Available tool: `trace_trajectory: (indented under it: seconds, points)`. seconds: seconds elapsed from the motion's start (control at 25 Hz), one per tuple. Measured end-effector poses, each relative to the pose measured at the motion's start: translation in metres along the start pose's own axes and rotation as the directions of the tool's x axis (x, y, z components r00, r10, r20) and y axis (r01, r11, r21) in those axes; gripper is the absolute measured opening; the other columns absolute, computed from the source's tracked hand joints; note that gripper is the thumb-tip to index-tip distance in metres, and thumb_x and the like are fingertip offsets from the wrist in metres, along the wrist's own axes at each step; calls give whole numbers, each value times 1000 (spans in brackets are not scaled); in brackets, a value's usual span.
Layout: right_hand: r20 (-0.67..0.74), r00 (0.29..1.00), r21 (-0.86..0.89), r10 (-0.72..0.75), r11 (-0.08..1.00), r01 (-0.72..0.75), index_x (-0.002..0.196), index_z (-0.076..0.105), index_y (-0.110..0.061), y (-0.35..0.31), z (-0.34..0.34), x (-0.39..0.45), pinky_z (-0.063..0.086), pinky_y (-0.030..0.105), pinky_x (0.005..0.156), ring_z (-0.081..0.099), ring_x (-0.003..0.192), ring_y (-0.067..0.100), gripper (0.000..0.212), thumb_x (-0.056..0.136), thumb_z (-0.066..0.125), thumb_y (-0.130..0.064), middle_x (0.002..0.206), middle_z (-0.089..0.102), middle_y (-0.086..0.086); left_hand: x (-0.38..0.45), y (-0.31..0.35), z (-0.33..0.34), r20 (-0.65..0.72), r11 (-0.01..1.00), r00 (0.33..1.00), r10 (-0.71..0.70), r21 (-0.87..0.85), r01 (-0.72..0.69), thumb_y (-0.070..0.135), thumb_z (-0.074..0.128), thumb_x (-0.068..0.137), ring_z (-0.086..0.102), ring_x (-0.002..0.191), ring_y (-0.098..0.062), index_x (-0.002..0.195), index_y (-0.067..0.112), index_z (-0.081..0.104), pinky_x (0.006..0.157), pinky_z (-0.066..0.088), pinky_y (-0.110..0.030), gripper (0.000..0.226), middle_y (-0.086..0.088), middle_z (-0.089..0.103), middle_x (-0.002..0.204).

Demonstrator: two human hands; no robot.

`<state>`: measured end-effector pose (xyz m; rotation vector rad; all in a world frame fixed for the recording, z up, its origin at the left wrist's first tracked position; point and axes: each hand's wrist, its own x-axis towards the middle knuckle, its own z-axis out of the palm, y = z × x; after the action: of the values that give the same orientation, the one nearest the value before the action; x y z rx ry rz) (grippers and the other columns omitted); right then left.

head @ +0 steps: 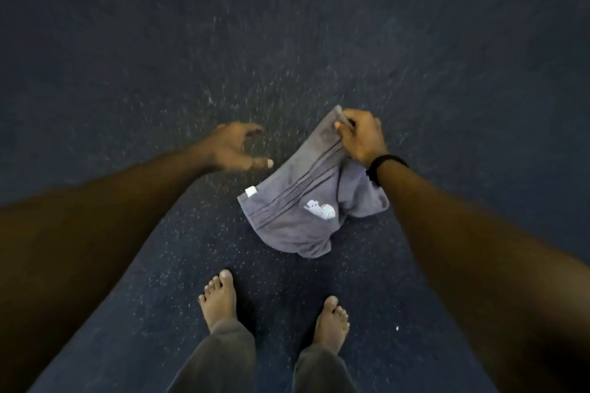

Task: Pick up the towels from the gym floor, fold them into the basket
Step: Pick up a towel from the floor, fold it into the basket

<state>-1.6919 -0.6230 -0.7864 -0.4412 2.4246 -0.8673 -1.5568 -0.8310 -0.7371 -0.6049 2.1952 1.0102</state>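
Both bare arms reach forward and down. The left hand (234, 148) hangs with fingers spread and loosely curved, thumb stretched toward the right, holding nothing. The right hand (359, 134) is curled, its fingertips pinching a corner of the grey towel (293, 201). A black band (381, 166) circles the right wrist. Two bare feet stand below, the left foot (218, 298) slightly ahead of the right foot (330, 322).

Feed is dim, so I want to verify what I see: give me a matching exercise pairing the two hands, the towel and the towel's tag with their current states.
Column one:
1. right hand
2. left hand
3. grey towel
4. white tag

Column two:
A. open, fingers spread, touching nothing
B. at the towel's left corner
C. pinching the towel's top corner
D. hanging crumpled above the dark floor

Pairs: 1-C, 2-A, 3-D, 4-B
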Motion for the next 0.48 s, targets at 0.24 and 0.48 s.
trace_trajectory:
  seconds: [0.24,0.48]
  points:
    - [-171,970,77,-171,979,186,62,47,-5,-172,-233,-60,29,16,48,30,55,3,37,95,56,-19,60,37,-2,-136,173,-153,-231,981,955,184,107,-163,48,74,75,46,129,-22,142,17,41,108,38,-38,81,-6,47,143]
    - [-289,881,-74,-374,927,369,62,43,-19,-350,-477,-165,32,13,50,39,51,1,36,96,54,-16,57,40,-9,-329,343,-308,-427,921,816,389,213,-327,51,72,76,48,127,-21,142,20,41,105,38,-32,80,-6,49,139]
